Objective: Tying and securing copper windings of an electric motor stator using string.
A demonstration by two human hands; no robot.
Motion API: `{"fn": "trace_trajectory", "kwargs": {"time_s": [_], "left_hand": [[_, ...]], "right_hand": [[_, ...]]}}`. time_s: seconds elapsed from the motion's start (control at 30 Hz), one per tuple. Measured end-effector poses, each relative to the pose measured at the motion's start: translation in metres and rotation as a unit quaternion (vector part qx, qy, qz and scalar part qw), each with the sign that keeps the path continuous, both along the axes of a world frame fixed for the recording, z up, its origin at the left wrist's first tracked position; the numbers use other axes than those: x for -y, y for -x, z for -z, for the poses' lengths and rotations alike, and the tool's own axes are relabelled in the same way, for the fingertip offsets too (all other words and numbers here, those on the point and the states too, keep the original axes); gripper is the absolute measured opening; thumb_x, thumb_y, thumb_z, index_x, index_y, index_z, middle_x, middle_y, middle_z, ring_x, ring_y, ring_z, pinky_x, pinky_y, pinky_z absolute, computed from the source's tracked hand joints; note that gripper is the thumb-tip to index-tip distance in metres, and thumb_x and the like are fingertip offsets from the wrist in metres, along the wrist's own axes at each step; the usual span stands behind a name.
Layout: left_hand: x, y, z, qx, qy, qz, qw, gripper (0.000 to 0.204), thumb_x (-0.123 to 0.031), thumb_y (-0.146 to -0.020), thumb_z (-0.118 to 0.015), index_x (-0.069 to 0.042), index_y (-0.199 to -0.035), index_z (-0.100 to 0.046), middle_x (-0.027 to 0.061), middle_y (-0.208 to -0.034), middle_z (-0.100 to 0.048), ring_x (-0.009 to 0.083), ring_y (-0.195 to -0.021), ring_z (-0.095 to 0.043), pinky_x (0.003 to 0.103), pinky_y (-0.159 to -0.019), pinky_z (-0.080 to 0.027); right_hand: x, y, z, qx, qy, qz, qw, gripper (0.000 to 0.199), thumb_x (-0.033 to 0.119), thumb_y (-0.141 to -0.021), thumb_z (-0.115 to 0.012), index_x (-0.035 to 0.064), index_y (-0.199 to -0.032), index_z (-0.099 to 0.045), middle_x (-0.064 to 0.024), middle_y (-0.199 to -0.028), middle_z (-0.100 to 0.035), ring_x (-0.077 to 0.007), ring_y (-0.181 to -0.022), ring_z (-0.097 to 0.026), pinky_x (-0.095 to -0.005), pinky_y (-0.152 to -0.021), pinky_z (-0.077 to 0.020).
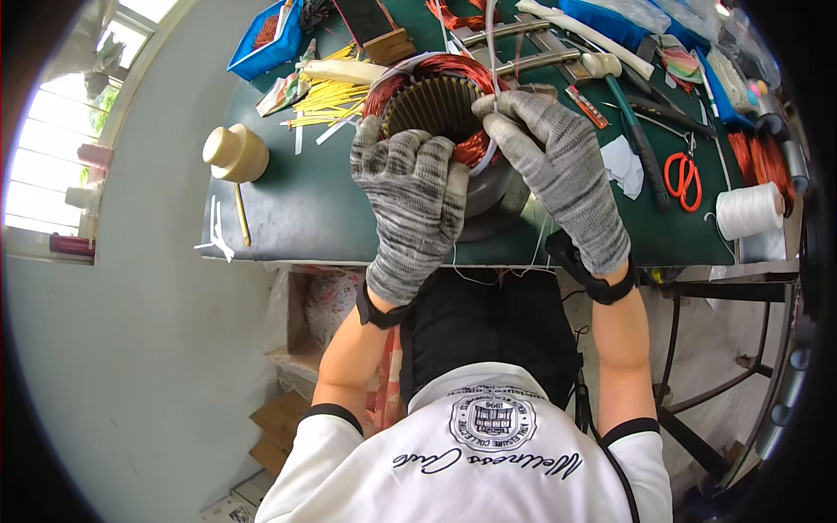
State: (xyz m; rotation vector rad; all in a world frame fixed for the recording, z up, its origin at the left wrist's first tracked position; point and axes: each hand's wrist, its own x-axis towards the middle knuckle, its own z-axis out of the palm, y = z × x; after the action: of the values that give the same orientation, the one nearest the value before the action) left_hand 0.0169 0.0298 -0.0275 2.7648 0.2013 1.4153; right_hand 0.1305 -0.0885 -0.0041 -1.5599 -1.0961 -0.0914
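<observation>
Stator point(436, 100) lies at one o'clock from the left hand point(410, 187), curled onto its rim; the right hand point(558, 157), at stator's four o'clock, pinches white cord point(492, 44).

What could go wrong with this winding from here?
The white strip pinched in the right hand might slip and slacken. The left hand, against the slotted ring, could push red wires out of place. The white spool near the table's front-right corner may get knocked off.
</observation>
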Motion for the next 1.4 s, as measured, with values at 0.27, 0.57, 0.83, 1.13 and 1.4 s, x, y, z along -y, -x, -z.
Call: {"fn": "trace_trajectory", "kwargs": {"time_s": [0.27, 0.57, 0.83, 1.13, 1.4], "left_hand": [[-0.001, -0.004, 0.002, 0.031, -0.015, -0.002, 0.999, 0.026, -0.023, -0.066, -0.067, -0.008, -0.085, -0.057, 0.0089, -0.087, -0.053, 0.0289, -0.088, -0.051, 0.052, -0.097, -0.029], [-0.005, -0.001, 0.004, 0.036, -0.001, 0.033, 0.999, 0.025, -0.02, -0.067, -0.068, -0.006, -0.086, -0.058, 0.01, -0.087, -0.054, 0.0294, -0.09, -0.052, 0.052, -0.098, -0.029], [-0.001, 0.0, -0.002, 0.026, 0.001, 0.052, 0.998, 0.03, -0.02, -0.067, -0.067, -0.004, -0.09, -0.055, 0.0112, -0.088, -0.053, 0.0303, -0.09, -0.051, 0.051, -0.098, -0.029], [-0.004, -0.003, -0.004, 0.031, 0.005, 0.051, 0.998, 0.029, -0.024, -0.069, -0.065, -0.004, -0.087, -0.055, 0.0115, -0.084, -0.053, 0.0305, -0.087, -0.051, 0.052, -0.098, -0.029], [0.003, 0.01, -0.016, -0.012, 0.013, 0.047, 0.999, 0.032, -0.017, -0.071, -0.061, -0.004, -0.101, -0.059, 0.0121, -0.098, -0.056, 0.0287, -0.096, -0.053, 0.05, -0.1, -0.029]], "right_hand": [[-0.006, 0.005, -0.003, -0.088, 0.014, 0.008, 0.996, 0.016, 0.012, -0.081, -0.062, 0.0031, -0.093, -0.064, -0.0102, -0.08, -0.065, -0.0193, -0.073, -0.062, -0.0284, -0.068, -0.0484], [0.017, 0.002, 0.023, -0.067, -0.048, 0.06, 0.995, 0.018, 0.009, -0.087, -0.051, 0.0001, -0.098, -0.062, -0.0069, -0.082, -0.062, -0.0129, -0.075, -0.056, -0.0243, -0.069, -0.0444], [0.017, -0.006, 0.027, -0.138, -0.075, 0.059, 0.986, 0.02, 0.009, -0.084, -0.058, 0.0019, -0.102, -0.061, -0.0044, -0.084, -0.057, -0.0087, -0.071, -0.046, -0.022, -0.07, -0.0419], [0.006, -0.024, -0.001, -0.078, 0.05, 0.063, 0.994, 0.022, 0.009, -0.084, -0.055, 0.0007, -0.104, -0.061, -0.0041, -0.079, -0.061, -0.0095, -0.071, -0.055, -0.0238, -0.068, -0.0453], [-0.032, -0.057, -0.022, -0.269, -0.003, -0.133, 0.954, 0.028, 0.014, -0.092, -0.048, 0.0025, -0.117, -0.054, 0.0009, -0.084, -0.059, -0.0008, -0.061, -0.045, -0.0156, -0.049, -0.0371]]}}
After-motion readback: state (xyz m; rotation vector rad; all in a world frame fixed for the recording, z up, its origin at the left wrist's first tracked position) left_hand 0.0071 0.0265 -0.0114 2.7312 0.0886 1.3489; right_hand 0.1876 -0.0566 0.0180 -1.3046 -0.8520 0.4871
